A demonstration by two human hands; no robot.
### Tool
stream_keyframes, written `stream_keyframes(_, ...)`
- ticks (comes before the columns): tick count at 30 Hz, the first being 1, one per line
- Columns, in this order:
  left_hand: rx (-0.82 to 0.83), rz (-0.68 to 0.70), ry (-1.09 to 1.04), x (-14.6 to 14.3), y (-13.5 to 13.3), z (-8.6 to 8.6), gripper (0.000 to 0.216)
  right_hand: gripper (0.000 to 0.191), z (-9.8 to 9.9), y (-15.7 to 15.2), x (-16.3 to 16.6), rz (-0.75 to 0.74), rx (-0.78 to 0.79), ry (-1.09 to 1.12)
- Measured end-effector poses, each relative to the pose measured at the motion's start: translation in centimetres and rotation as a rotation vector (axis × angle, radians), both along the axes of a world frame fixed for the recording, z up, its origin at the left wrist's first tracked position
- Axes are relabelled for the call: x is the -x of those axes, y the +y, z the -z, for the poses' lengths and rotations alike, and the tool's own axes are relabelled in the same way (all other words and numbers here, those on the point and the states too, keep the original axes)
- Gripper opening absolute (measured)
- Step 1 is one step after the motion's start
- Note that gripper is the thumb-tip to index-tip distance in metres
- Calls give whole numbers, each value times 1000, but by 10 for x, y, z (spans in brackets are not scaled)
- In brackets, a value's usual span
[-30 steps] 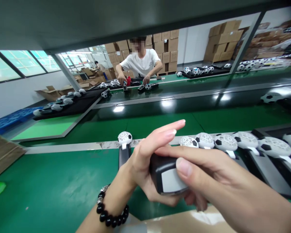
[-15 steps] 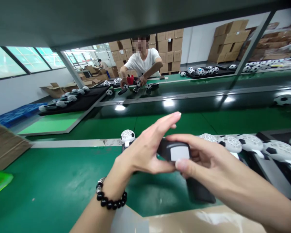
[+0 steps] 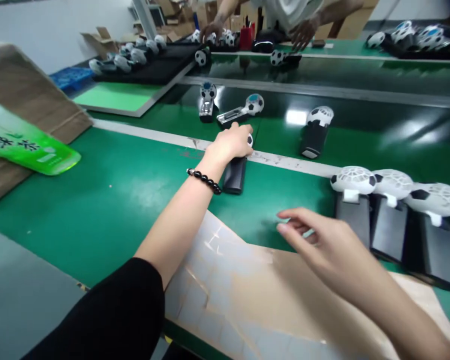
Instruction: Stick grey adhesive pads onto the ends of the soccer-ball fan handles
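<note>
Bench (image 3: 78, 215) grn, ball heads (image 3: 354, 179) blk/wht football ptn, handles (image 3: 390, 231) dk gry, bracelet (image 3: 204, 179) blk.

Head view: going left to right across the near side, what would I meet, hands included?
Green package, left hand on a ball-topped device, right hand, third device of the row at right.

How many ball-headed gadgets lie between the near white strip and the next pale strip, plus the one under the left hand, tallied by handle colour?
Silver-looking handles: 2
Black handle, beyond the strip: 1
Black handle, under the left hand: 1
Total: 4
</note>
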State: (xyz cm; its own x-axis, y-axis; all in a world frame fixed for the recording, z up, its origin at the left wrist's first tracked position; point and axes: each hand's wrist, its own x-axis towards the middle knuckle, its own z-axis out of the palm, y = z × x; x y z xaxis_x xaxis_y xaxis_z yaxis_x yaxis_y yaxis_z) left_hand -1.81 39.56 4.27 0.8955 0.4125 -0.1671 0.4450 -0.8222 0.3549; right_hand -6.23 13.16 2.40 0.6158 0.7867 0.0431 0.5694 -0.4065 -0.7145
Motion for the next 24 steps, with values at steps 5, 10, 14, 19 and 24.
stream_keyframes(5, 342, 125, -130, 2, -18, -24, 61, 45, 11, 19, 10, 8, -83, -692)
stream_keyframes(10, 537, 331, -188, 7, -48, -40, 46, 59, -10, 31, -17, 10, -180, -984)
stream_keyframes(14, 621, 476, -330, 14, -54, -48, 53, 33, -40, 27, -42, 278, -495, -595)
stream_keyframes(19, 546, 781, -650, 17, -63, -49, 57, 40, -63, 17, -49, 436, -527, -196)
stream_keyframes(24, 751, 303, -888, -1, -61, -40, 23, 33, -28, -9, 12, 222, -137, -346)
